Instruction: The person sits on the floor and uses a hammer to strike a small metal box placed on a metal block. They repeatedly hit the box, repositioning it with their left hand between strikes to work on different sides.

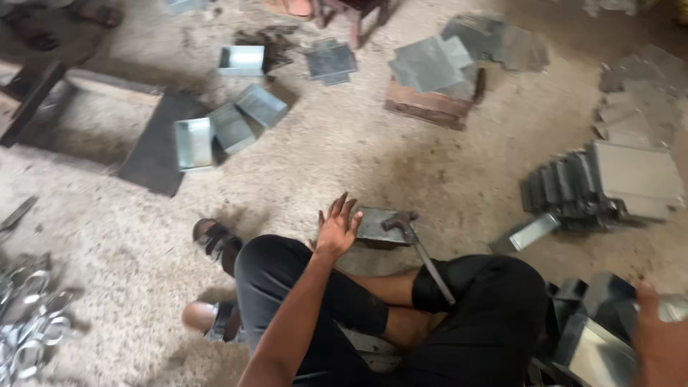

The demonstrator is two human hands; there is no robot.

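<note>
Seated floor worker: left hand (pixel 337 228), fingers spread and grasping nothing, presses flat metal sheet (pixel 374 224) steady beside resting hammer (pixel 416 244); right hand (pixel 656 337) grips folded metal tray (pixel 609 333) from nearby stack.

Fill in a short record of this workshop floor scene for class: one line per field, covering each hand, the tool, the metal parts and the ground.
Left hand: left hand open, fingers spread, resting at the edge of a flat metal piece
Right hand: right hand at the frame's right edge, on a metal tray; grip unclear
Tool: hammer, head on the flat metal piece, handle slanting across the leg
Finished parts: folded metal trays on the floor, upper left
Stock: stacked metal sheets at right
Ground: dusty concrete floor
Footwear: sandal beside the knee
</note>
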